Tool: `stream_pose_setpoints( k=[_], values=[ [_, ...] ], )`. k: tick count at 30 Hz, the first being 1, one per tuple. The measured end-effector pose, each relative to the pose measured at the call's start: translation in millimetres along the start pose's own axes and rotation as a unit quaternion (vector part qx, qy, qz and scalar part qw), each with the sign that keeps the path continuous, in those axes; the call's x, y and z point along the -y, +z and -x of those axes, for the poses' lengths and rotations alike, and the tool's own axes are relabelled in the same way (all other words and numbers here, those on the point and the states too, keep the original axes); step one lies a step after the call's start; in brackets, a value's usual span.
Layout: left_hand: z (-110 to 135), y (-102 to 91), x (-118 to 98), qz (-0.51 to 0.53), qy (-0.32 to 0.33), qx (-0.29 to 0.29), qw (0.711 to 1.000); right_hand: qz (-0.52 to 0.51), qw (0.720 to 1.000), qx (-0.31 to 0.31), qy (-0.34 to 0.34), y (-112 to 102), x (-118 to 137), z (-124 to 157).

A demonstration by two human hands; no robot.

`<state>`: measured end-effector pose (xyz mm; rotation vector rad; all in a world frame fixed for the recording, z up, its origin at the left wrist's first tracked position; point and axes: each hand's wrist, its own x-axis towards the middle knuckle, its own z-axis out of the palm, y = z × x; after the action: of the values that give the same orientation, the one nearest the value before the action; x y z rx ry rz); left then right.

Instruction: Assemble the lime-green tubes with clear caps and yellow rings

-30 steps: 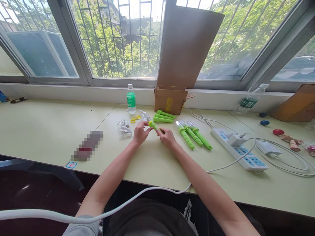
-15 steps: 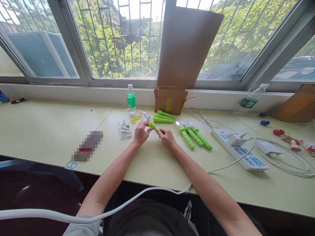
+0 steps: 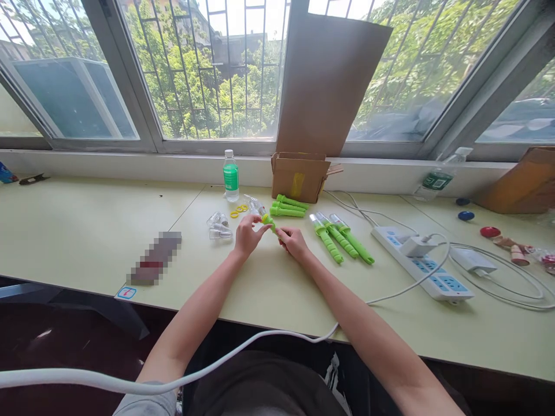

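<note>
Both hands are closed on one green handle (image 3: 268, 221) above the middle of the table. My left hand (image 3: 248, 236) pinches it near its upper end, where a yellow ring shows. My right hand (image 3: 293, 241) grips the lower end, which its fingers mostly hide. Clear plastic pieces (image 3: 256, 206) lie just beyond the upper end; whether one is joined to the handle I cannot tell. Left of my left hand are several clear plastic caps (image 3: 220, 232) and a few yellow rings (image 3: 235, 214). Loose green handles (image 3: 288, 212) lie beyond my hands.
Three green handles with clear tops (image 3: 327, 242) lie to the right, beside a white power strip (image 3: 427, 271) with cables. A water bottle (image 3: 231, 179) and a cardboard box (image 3: 299, 176) stand at the back. A white cable (image 3: 243, 342) crosses before my body.
My hands stay in nearly the same place. The fingers of my right hand have shifted slightly on the green handle. The things on the table lie as before.
</note>
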<state>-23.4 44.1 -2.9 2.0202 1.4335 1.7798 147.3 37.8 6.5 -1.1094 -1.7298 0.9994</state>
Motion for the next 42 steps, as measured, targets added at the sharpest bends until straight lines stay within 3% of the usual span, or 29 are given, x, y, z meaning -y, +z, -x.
stream_pose_setpoints(
  k=[11,21,42],
  values=[
    [-1.1,-0.7,-2.8,0.003,0.002,-0.014,1.000,-0.116,0.989,0.025,0.083,2.4,4.7,0.1],
    [-3.0,-2.3,-4.8,0.030,0.009,0.015,0.999,-0.186,0.973,0.061,0.123,-3.4,8.4,0.2],
    [-2.1,-1.1,-3.7,0.032,-0.005,0.005,0.999,-0.173,0.971,0.084,0.141,-5.1,7.1,-1.4]
  ],
)
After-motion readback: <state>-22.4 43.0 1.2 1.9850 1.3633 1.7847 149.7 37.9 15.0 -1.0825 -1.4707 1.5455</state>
